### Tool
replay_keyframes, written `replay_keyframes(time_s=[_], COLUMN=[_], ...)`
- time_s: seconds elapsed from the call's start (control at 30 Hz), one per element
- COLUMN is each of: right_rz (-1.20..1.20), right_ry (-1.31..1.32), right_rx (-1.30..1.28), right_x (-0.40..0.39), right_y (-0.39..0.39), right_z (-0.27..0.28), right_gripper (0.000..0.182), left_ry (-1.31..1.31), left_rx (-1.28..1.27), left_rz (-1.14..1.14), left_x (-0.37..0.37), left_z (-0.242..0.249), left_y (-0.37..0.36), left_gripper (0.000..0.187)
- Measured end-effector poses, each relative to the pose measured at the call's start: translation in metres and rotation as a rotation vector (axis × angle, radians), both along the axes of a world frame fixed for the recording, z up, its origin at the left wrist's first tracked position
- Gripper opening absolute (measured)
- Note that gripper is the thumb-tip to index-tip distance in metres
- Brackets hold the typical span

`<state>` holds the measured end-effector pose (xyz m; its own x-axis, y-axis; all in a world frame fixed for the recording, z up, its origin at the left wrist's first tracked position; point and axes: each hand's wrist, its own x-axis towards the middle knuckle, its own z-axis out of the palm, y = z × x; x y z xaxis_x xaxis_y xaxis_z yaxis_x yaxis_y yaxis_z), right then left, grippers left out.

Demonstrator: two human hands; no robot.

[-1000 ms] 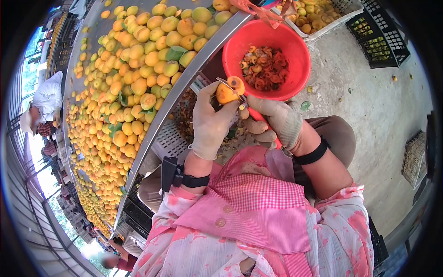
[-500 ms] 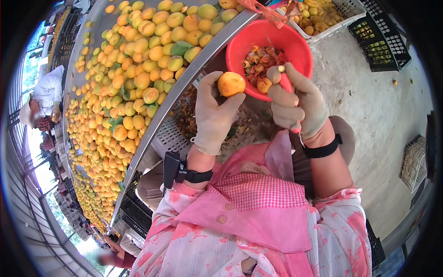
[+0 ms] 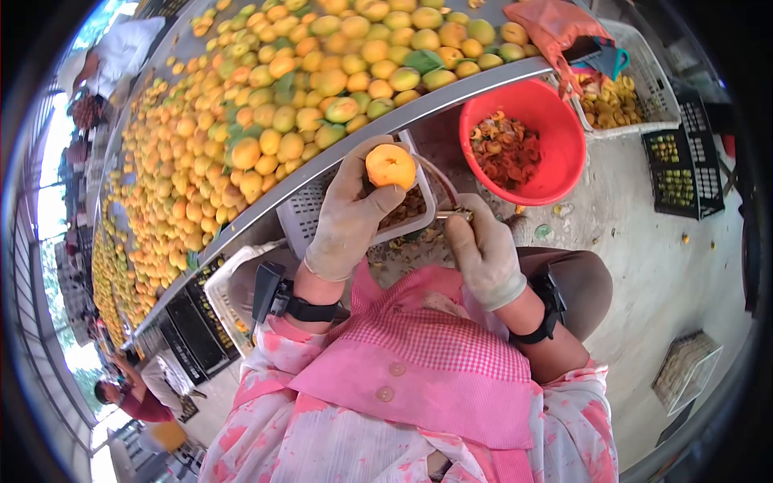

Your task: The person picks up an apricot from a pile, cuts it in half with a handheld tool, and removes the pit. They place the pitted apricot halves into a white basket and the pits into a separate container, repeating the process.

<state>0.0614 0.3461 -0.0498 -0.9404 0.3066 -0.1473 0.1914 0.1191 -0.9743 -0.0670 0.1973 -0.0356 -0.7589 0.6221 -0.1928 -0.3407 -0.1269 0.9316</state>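
Note:
My left hand (image 3: 342,213), in a pale glove, grips an orange apricot (image 3: 390,167) between thumb and fingers, its cut, hollowed top facing me. To its right, my gloved right hand (image 3: 487,253) is closed around a small metal-tipped tool (image 3: 452,215), most of it hidden in the fingers. A thin brownish curved strip (image 3: 437,177) runs between the fruit and this hand. Beneath my hands stands a white crate (image 3: 299,217) with dark scraps in it. The red bowl (image 3: 570,153) beyond my right hand holds reddish fruit scraps.
Heaped apricots (image 3: 266,145) cover the metal-edged table (image 3: 483,83). At the upper right are a white crate (image 3: 662,113) of cut fruit, an orange bag (image 3: 555,28) and a black crate (image 3: 684,165). Another person (image 3: 141,402) sits at the lower left.
The view has shifted, bringing more of the white crate into sight. My right hand has moved from over the red bowl to below it. The apricot's hollowed top now faces me.

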Motion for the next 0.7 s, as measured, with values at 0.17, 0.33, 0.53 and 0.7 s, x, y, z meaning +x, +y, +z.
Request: replay_keyframes(time_s=[0.17,0.33,0.53,0.7], right_rz=[0.089,0.099,0.104,0.071], right_ry=[0.083,0.128,0.271,0.263], right_rx=[0.086,0.366,0.503,0.557], right_x=[0.004,0.012,0.013,0.012], right_y=[-0.041,-0.08,-0.122,-0.16], right_z=[0.008,0.022,0.016,0.02], right_gripper=[0.025,0.027,0.03,0.033], left_ry=[0.113,0.137,0.342,0.077], left_rx=[-0.012,0.023,-0.027,0.097], left_rz=[0.024,0.058,0.035,0.074], left_x=[0.009,0.023,0.042,0.056], left_z=[0.009,0.028,0.04,0.045], left_y=[-0.042,-0.079,-0.115,-0.141], left_gripper=[0.055,0.056,0.056,0.065])
